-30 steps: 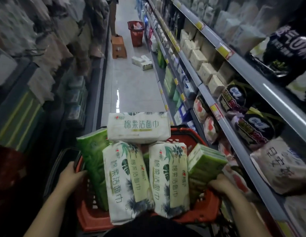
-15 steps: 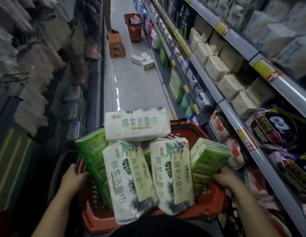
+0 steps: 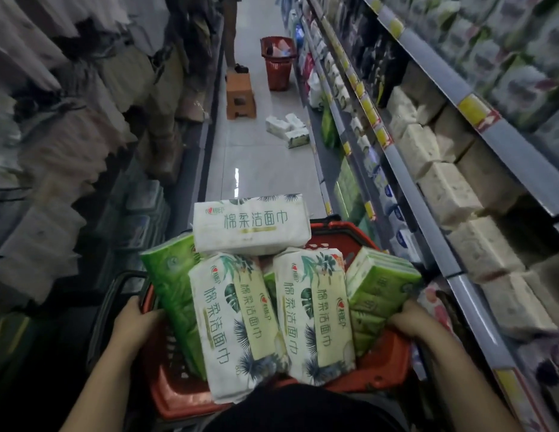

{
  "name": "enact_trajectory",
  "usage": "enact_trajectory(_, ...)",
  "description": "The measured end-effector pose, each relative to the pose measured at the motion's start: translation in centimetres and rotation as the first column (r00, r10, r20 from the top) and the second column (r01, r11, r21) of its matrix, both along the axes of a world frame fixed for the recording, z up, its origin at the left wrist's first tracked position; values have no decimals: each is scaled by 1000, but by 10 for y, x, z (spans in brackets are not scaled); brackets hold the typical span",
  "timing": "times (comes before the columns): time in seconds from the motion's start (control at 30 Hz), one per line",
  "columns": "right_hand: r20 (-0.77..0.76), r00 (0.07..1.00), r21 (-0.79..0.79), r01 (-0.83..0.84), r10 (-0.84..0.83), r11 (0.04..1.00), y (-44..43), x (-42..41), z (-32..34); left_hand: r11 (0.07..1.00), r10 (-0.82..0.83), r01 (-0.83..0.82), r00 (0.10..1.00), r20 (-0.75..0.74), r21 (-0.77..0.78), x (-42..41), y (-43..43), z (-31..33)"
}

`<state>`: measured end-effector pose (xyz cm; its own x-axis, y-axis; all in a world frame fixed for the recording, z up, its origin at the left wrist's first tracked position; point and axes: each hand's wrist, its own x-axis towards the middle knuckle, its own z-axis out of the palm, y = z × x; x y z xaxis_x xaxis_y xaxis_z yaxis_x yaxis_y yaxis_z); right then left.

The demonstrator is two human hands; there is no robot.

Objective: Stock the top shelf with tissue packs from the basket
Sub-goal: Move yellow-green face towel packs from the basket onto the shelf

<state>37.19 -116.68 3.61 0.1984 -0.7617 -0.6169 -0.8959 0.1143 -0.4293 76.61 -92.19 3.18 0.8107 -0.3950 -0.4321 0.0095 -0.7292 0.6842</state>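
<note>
The red basket (image 3: pixel 381 369) is held close against the body, crammed with tissue packs: two white packs (image 3: pixel 237 322) stood on end in the middle, a third white one (image 3: pixel 250 226) laid across the far end, green packs (image 3: pixel 169 294) wedged in at both sides. The left rim is gripped by the left hand (image 3: pixel 134 322), fingers curled over it. The right hand (image 3: pixel 409 319) is set at the right rim, fingers tucked under a green stack, so what's gripped there can't be told. The shelving (image 3: pixel 428 226) is just to the right. Down the aisle a second basket (image 3: pixel 278 63), an orange stool (image 3: pixel 240 95) and loose packs (image 3: pixel 287 129) are left on the floor
</note>
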Motion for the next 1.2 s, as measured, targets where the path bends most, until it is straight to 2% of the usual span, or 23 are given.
enact_trajectory(0.2, 15, 995, 20, -95, 94, 995, -90, 39, -1, 999, 31, -30, 999, -21, 23, 31, -75, -6)
enact_trajectory(0.27, 4, 992, 46, -125, 125, 991, -124, 32, -37, 1000, 14, -14, 1000, 5, 9, 43, -98, -2)
enact_trajectory(0.43, 20, 994, -13, -111, 112, 994, -159, 76, -32, 997, 28, -29, 1000, -15, -66, 76, -146, 6)
enact_trajectory(0.57, -12, 998, 35, -66, 66, 997, -198, 93, -72, 1000, -20, 20, 999, -39, -4, 121, -183, -9)
enact_trajectory(0.83, 17, 993, -47, 121, -120, 992, -218, 205, -13, 980, -199, 199, 980, -20, -7, 244, -289, -10)
enact_trajectory(1.0, 27, 989, 8, 144, -144, 990, -243, 283, 7, 972, -234, 234, 970, -65, -16, 319, -333, -8)
enact_trajectory(1.2, 7, 984, -14, 176, -176, 984, -284, 350, 17, 965, -259, 261, 963, -78, 28, 385, -378, -14)
